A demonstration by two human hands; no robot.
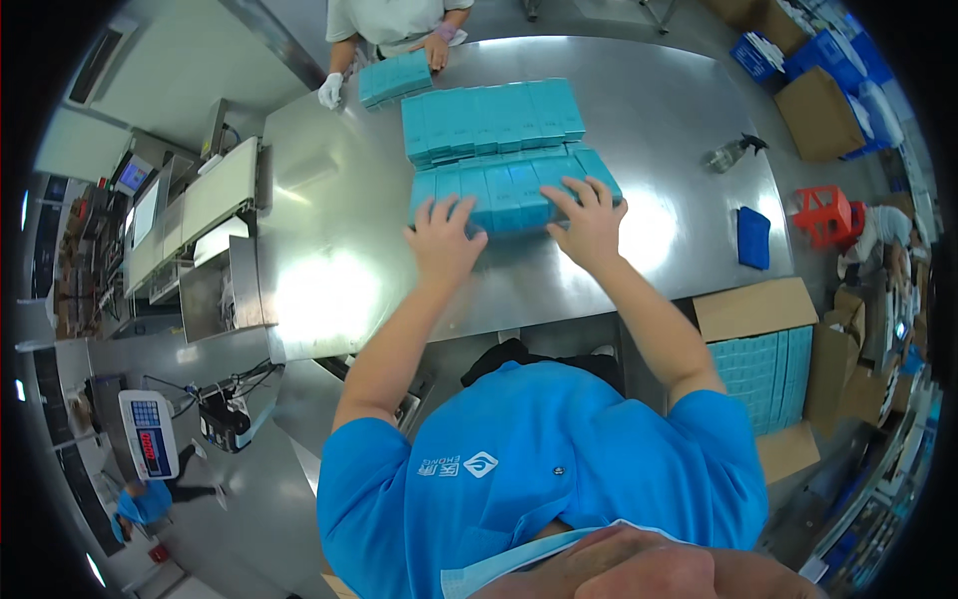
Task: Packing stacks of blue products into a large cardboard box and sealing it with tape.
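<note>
Pressing left hand [442,240] | right hand [591,222] | fingers spread flat on teal boxes [514,190] | grip open, clasping nothing

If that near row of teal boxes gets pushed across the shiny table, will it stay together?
The near row of teal boxes probably slides easily on the smooth metal table. Being separate stiff boxes, the row may buckle unless both hands, left hand and right hand, squeeze its ends.

Teal box row [509,190], flat, table-centre

Near box row [514,190] before far row [491,120] on table [659,130].
</note>
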